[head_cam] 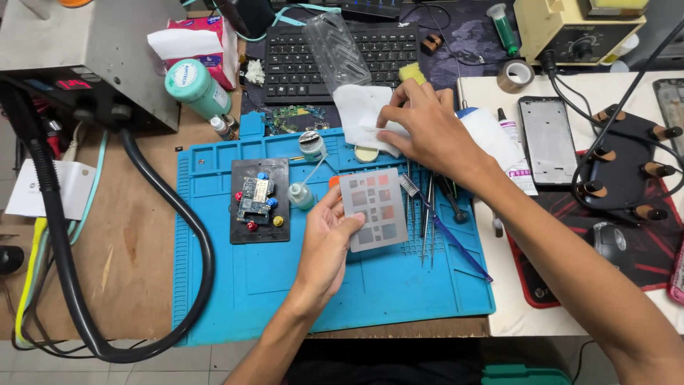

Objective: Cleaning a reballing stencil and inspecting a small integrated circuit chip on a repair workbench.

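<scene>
Hands: stencil (pixel 373 209) pinched; wipe (pixel 363 114) perhaps gripped.

The right hand (pixel 427 128) covered part of the white wipe (pixel 360 114). The phone frame (pixel 672 100) was cut off at the right edge, and the circuit board (pixel 255 198) parts were too small to tell.

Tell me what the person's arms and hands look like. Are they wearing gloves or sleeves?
No gloves and no sleeves in view. The left hand and the right hand are both bare, and both forearms are bare all the way to the picture's bottom edge. I see no watch, ring or bracelet on them. The fingernails look short and unpainted.
</scene>
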